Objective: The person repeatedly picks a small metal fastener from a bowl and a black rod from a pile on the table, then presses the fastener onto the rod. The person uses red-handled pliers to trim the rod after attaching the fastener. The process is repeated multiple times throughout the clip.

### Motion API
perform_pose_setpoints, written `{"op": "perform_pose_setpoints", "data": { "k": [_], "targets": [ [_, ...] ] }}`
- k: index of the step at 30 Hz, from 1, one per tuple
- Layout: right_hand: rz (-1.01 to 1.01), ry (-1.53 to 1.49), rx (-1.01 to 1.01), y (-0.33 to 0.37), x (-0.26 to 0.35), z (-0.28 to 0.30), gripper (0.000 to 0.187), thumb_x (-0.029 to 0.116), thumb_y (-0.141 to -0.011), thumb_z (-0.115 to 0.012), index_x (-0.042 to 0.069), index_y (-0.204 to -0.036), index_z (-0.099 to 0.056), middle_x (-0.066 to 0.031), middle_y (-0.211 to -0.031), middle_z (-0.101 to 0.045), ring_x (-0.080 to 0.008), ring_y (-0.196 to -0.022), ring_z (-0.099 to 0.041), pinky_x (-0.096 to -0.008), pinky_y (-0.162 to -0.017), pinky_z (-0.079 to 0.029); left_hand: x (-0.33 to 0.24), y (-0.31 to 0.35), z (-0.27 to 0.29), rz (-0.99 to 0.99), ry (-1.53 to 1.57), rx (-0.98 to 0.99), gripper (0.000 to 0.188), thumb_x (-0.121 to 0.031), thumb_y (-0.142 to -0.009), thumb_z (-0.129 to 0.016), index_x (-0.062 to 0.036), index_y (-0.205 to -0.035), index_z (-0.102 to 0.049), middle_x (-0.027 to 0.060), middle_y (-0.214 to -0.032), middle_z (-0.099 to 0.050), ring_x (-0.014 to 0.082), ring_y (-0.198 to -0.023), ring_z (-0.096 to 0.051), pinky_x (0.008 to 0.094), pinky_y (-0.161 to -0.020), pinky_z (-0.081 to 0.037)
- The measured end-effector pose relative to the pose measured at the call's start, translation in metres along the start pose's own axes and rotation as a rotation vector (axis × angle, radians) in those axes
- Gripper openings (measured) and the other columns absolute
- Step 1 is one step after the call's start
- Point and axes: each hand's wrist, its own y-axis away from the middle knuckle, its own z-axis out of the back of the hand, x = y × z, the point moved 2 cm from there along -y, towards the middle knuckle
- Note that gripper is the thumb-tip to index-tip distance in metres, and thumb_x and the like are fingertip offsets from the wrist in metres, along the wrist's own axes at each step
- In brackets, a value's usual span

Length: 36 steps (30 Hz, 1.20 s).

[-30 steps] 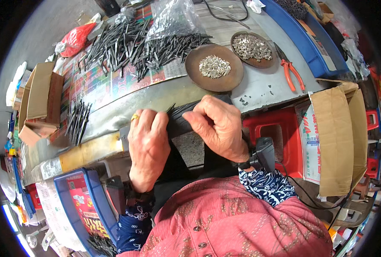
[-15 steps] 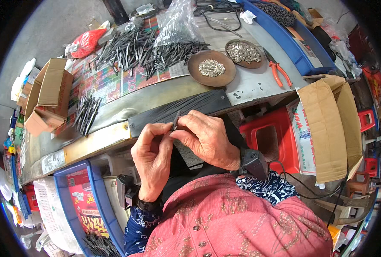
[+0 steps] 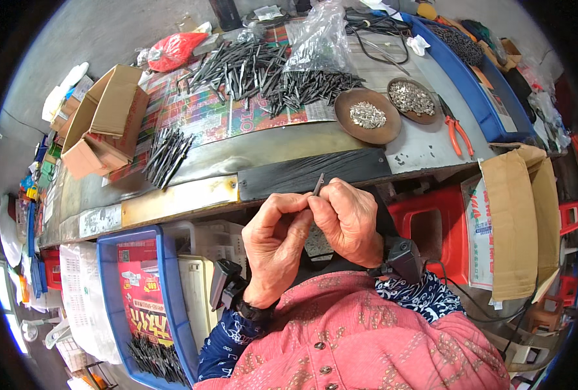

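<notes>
My left hand [image 3: 277, 244] and my right hand [image 3: 350, 220] meet in front of the bench edge, fingers pinched close together. Between the fingertips a thin dark metal-looking strip [image 3: 319, 182] sticks up at a slant; its lower part is hidden by my fingers. Both hands grip it. Beyond them, on the bench, a round brown dish [image 3: 346, 112] carries a heap of small silvery pieces [image 3: 367, 115]. Beside it a second dish [image 3: 393, 97] is filled with more silvery pieces [image 3: 412, 99]. A large pile of dark strips [image 3: 243, 68] covers the patterned sheet at the back.
Red-handled pliers [image 3: 457, 133] lie right of the dishes. A smaller bundle of dark strips [image 3: 168, 156] rests near an open cardboard box [image 3: 121, 97]. Below the bench stands a blue crate [image 3: 157, 260] at left; a red stool [image 3: 448, 221] and cardboard box [image 3: 510, 221] stand at right.
The whole bench has shifted rightward in the picture as the view turned. Both hands still grip the dark strip, and my right fingers have drawn in closer around it.
</notes>
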Motion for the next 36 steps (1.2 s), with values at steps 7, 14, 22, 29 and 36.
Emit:
{"op": "perform_pose_setpoints", "data": {
  "k": [7, 14, 22, 29, 36],
  "targets": [
    [-0.015, -0.028, 0.031, -0.006, -0.005, -0.011, 0.02, 0.013, -0.088, -0.067, 0.003, -0.081, -0.051, -0.0106, -0.067, -0.05, -0.0308, -0.058, -0.055, -0.0399, -0.05, -0.043, -0.004, -0.006, 0.008, -0.082, -0.207, -0.048, 0.017, 0.015, -0.083, -0.061, 0.0042, -0.097, -0.061, 0.0073, -0.095, -0.063, 0.0099, -0.084, -0.058, 0.021, -0.073, -0.047],
    [-0.044, 0.188, 0.031, -0.01, -0.024, 0.017, 0.018, 0.013, -0.082, -0.073, 0.005, -0.082, -0.058, -0.0085, -0.072, -0.056, -0.0287, -0.062, -0.059, -0.0375, -0.053, -0.047, -0.012, -0.047, 0.079, -0.365, -0.979, -0.168, 0.012, 0.007, -0.079, -0.066, -0.0008, -0.088, -0.064, 0.0114, -0.08, -0.063, 0.0214, -0.071, -0.06, 0.0308, -0.066, -0.047],
    [-0.116, 0.515, -0.039, -0.019, -0.062, 0.066, 0.012, 0.008, -0.081, -0.072, 0.002, -0.088, -0.064, -0.0089, -0.078, -0.058, -0.0253, -0.068, -0.056, -0.0356, -0.06, -0.045, -0.003, -0.084, 0.154, -0.316, -1.367, -0.19, 0.009, 0.0, -0.081, -0.064, -0.0033, -0.089, -0.063, 0.0119, -0.083, -0.062, 0.0315, -0.079, -0.059, 0.0386, -0.069, -0.046],
    [-0.147, 0.641, 0.077, -0.019, -0.082, 0.072, 0.039, 0.024, -0.076, -0.076, 0.001, -0.106, -0.065, -0.0106, -0.1, -0.056, -0.0294, -0.094, -0.05, -0.0402, -0.079, -0.045, 0.006, -0.093, 0.165, -0.322, -1.568, -0.126, 0.011, -0.001, -0.081, -0.062, -0.0048, -0.091, -0.06, 0.0131, -0.087, -0.06, 0.0343, -0.086, -0.057, 0.043, -0.073, -0.045],
    [-0.14, 0.656, 0.114, -0.017, -0.087, 0.071, 0.038, 0.028, -0.076, -0.076, 0.002, -0.102, -0.064, -0.0105, -0.101, -0.054, -0.0293, -0.095, -0.048, -0.0418, -0.081, -0.043, 0.011, -0.101, 0.171, -0.296, -1.625, -0.107, 0.01, -0.004, -0.082, -0.062, -0.0074, -0.091, -0.059, 0.0122, -0.088, -0.058, 0.0343, -0.088, -0.057, 0.044, -0.072, -0.045]
  ]
}}
